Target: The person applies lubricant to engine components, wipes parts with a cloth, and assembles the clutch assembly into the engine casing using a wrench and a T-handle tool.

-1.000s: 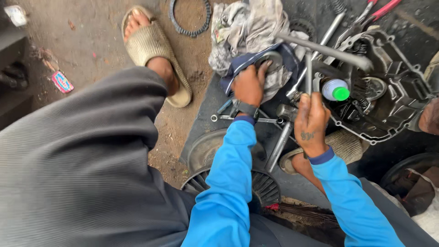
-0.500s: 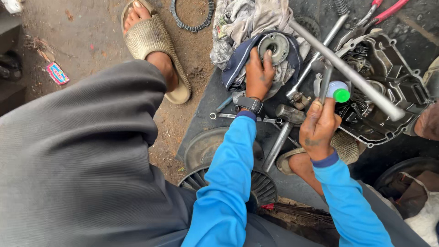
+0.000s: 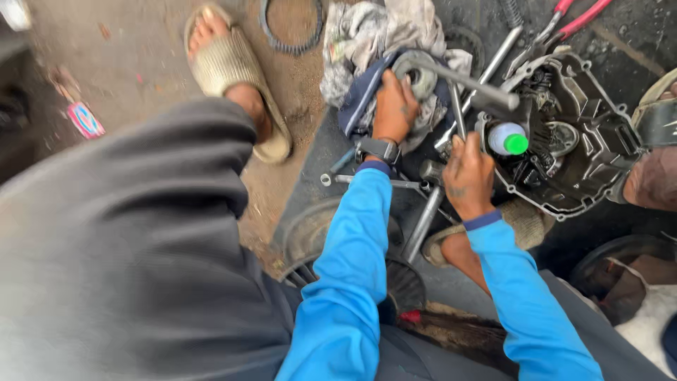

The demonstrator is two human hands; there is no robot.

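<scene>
rag (image 3: pixel 395 28): crumpled cloth, grimy, matt
bar (image 3: pixel 458 81): bare metal, dull sheen
casing (image 3: pixel 592 152): dark cast metal, oily
bottle (image 3: pixel 509 139): smooth plastic, green cap
floor (image 3: pixel 141 63): rough, dusty
sandal (image 3: pixel 226 63): ribbed, matt

A small white plastic bottle (image 3: pixel 509 139) with a green cap lies on the dark engine cover. 1 flat pink-and-blue wrapper (image 3: pixel 85 119) lies on the dirt floor, far left.
</scene>
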